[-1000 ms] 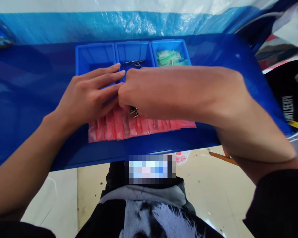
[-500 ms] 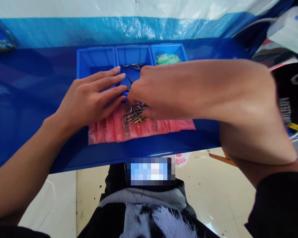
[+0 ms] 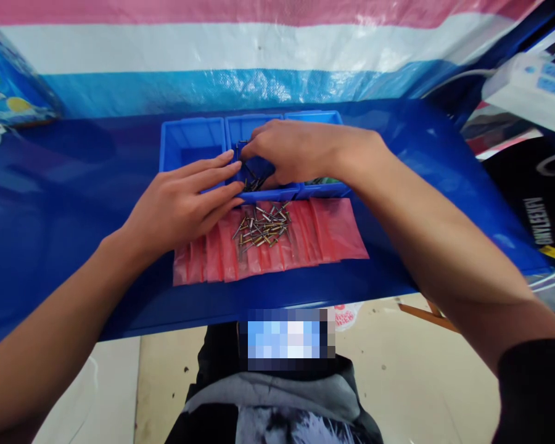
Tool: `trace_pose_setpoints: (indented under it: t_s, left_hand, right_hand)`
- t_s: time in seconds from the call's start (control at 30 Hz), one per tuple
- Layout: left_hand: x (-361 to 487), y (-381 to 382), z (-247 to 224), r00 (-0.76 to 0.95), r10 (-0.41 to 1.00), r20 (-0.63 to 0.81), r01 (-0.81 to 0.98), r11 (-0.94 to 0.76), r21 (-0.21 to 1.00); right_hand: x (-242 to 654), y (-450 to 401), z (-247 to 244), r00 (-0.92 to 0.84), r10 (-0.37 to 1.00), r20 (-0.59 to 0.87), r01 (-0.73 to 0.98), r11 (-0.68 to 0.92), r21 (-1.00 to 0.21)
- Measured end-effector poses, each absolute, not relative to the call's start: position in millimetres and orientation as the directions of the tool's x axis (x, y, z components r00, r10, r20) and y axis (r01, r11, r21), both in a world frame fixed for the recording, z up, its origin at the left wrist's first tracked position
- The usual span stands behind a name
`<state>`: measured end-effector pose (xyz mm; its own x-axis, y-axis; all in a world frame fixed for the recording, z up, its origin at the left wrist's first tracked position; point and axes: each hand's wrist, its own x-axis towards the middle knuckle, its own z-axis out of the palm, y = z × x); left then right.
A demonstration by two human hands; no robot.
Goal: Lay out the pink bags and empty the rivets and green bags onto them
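My right hand [image 3: 293, 151] shifts into middle bin [image 3: 243, 126], grip unclear, left hand [image 3: 180, 200] spread, so rivets [image 3: 263, 233] near bench [image 3: 166, 308] front edge seem parked.

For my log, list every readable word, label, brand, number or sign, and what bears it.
"NYLEE", on the black fabric-like object; adjoining letters unclear.
Glossy blue plastic package: too blurred.
White plastic bag with red print: too blurred.
Bright rectangular screen: pixelated, unreadable.
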<state>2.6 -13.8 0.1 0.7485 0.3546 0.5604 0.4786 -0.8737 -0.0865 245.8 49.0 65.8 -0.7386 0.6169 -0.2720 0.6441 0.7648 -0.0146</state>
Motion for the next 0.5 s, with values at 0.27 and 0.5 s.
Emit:
trace_pose_setpoints:
  t_s: [0.27, 0.5]
  left_hand:
    - [2.4, -17.0, 0.7, 0.739, 0.400, 0.542, 0.498, -0.866, -0.040]
    - [3.9, -18.7, 3.4, 0.717, 0.438, 0.543, 0.532, -0.846, -0.020]
  right_hand:
    - [241.4, 49.4, 65.1, -0.791, 0.538, -0.292, 0.603, 0.765, -0.225]
    - [244.6, 51.7, 68.2, -0.796, 0.529, -0.294, 0.605, 0.709, -0.361]
